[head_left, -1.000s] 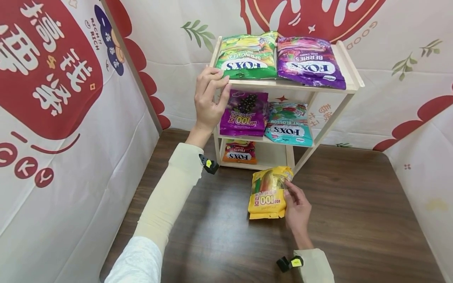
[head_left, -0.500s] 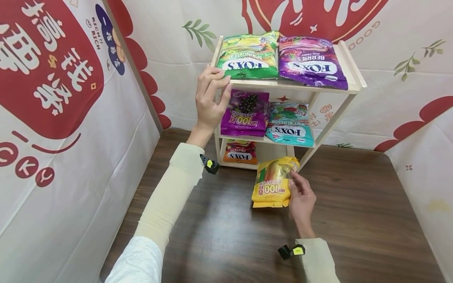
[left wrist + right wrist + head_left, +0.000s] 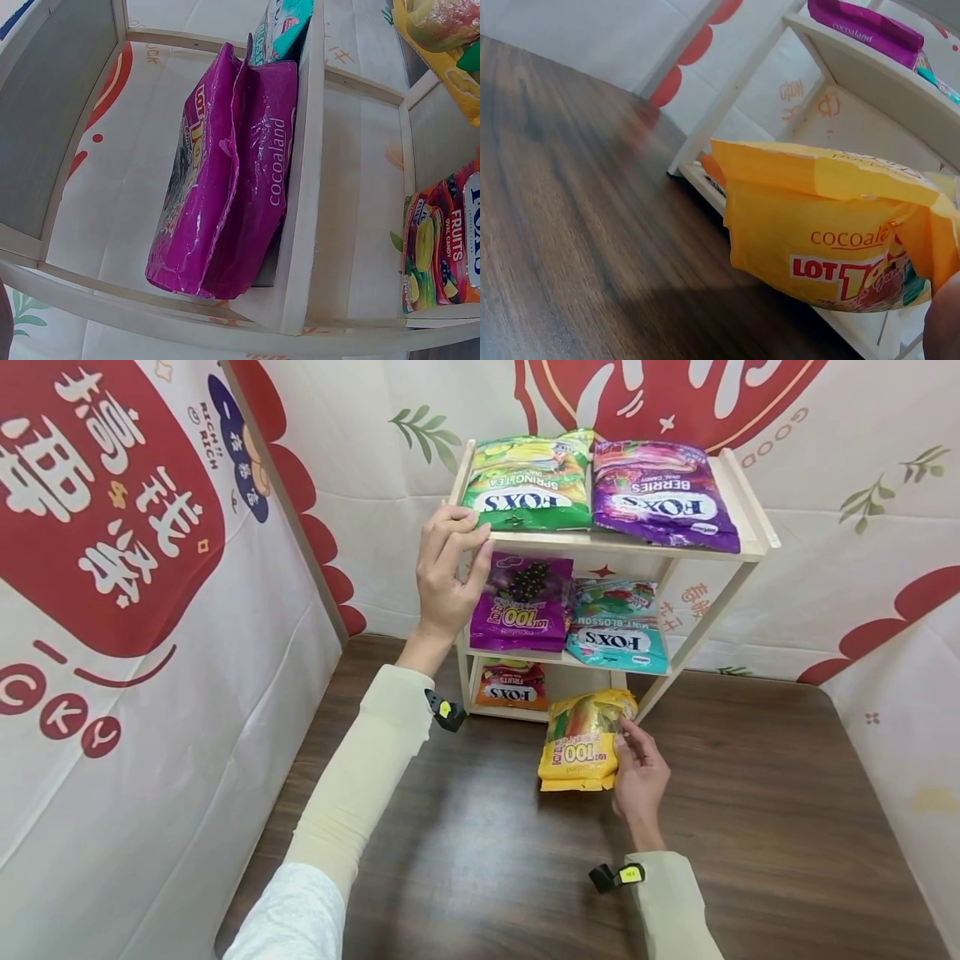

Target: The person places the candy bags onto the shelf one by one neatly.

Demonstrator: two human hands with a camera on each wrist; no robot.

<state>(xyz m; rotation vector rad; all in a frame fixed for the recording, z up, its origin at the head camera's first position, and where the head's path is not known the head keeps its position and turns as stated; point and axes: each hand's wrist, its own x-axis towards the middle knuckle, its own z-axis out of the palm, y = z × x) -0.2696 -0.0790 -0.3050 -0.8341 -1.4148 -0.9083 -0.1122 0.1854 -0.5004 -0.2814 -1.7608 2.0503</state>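
In the head view my right hand [image 3: 640,772] pinches the right edge of a yellow Lot 100 candy bag [image 3: 585,735]. The bag is held in front of the bottom tier of a small wooden shelf [image 3: 555,537], its upper end overlapping that tier. My left hand [image 3: 447,568] grips the shelf's top left front corner with bent fingers, near a green Fox's Spring Tea bag [image 3: 528,485]. The right wrist view shows the yellow bag [image 3: 817,225] close up, with only part of a digit [image 3: 943,322] at its edge.
A purple Berries bag [image 3: 663,493] lies on the top tier. The middle tier bears a purple Lot 100 bag [image 3: 525,602] and a teal Mint Blossom bag [image 3: 618,631]. An orange-red Fruits bag [image 3: 512,685] sits bottom left. The brown table [image 3: 450,843] meets fabric walls.
My right hand has carried the yellow bag forward, up to the shelf's bottom tier, and a little to the right. The left hand keeps its place on the shelf corner.
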